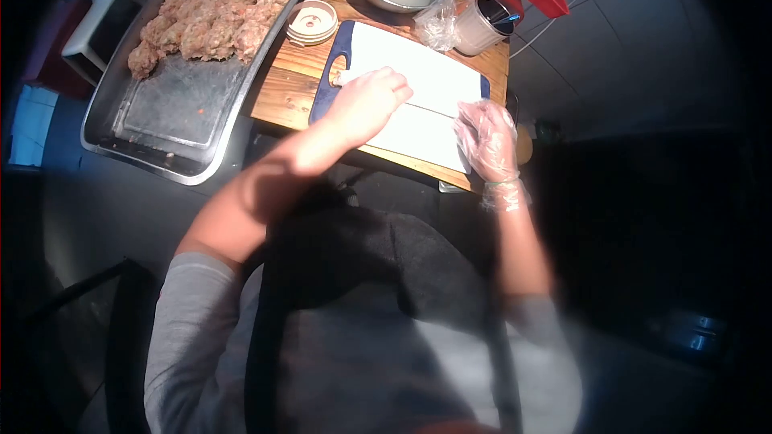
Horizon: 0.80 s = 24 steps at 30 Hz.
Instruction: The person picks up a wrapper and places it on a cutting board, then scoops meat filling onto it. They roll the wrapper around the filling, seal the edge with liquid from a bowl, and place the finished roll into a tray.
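"What have your hands got hold of?"

"Your bare left hand lies over the left part of the white cutting board, fingers curled close together; I can't tell whether they pinch anything. Your right hand, in a clear plastic glove, is bent at the board's right end, and its grip can't be made out either."

"And between them?"

"A thin dark line crosses the board, which lies along the near edge of your wooden bench, blue handle end to the left."

"Farther out?"

"By the bench's left edge sits a round cream lid. Toward the far edge you have a metal bowl of cloudy liquid, then crumpled clear plastic beside a pale cup. Left of the bench, a metal tray holds lumpy minced mixture at its far end."
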{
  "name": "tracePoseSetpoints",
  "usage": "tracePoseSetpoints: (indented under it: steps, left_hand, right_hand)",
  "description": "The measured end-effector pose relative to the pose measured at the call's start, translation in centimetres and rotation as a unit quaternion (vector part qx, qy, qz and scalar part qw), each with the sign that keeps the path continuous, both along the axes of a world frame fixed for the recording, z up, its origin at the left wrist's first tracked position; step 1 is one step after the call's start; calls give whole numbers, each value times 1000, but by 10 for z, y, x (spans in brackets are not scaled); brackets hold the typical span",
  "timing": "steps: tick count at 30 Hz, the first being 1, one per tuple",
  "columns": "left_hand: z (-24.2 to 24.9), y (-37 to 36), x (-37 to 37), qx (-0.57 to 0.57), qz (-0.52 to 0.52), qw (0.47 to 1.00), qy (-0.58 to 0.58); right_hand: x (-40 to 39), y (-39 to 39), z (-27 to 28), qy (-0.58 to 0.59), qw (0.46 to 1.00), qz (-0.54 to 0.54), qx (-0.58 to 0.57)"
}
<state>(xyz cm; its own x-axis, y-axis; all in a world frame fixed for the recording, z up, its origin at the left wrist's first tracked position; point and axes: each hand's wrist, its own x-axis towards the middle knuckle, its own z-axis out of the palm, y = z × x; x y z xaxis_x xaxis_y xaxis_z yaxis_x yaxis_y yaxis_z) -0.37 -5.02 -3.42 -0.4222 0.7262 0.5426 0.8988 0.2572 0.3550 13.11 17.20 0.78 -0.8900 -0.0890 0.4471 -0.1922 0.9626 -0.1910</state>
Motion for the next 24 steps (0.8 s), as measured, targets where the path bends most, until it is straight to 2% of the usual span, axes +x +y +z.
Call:
tracePoseSetpoints:
  steps: [2,3,4,6,7,11,14,17,19,21,24]
  left_hand:
    - [-1,3,-15,-19,13,998,-60]
    - [2,3,-18,-28,19,995,-91]
    - [6,1,-18,-34,43,996,-75]
    - [24,-4,-20,-45,92,994,-42]
    - [21,-5,-21,-7,94,995,-21]
    - [19,-2,-25,0,95,994,56]
    - [15,4,-39,-42,131,988,71]
    - [17,15,-47,-63,168,980,88]
    - [21,29,-47,-70,184,975,107]
    - [21,44,-47,-81,141,980,113]
    - [18,57,-59,-98,135,978,127]
  right_hand:
    - [-13,-17,1,69,995,30,64]
    - [-21,-25,-3,82,994,39,61]
    - [-28,-28,-6,94,993,48,57]
    - [-39,-23,-20,37,993,-11,-108]
    - [-45,-19,-26,7,981,-40,-189]
    - [-64,-3,-20,-18,994,5,-110]
    - [-58,-18,-9,96,984,24,-150]
    - [-60,-13,-19,65,979,-22,-190]
    - [-69,-4,-19,79,991,-28,-108]
    - [-80,9,-23,85,995,-39,-41]
    - [-86,24,-24,83,989,-21,-119]
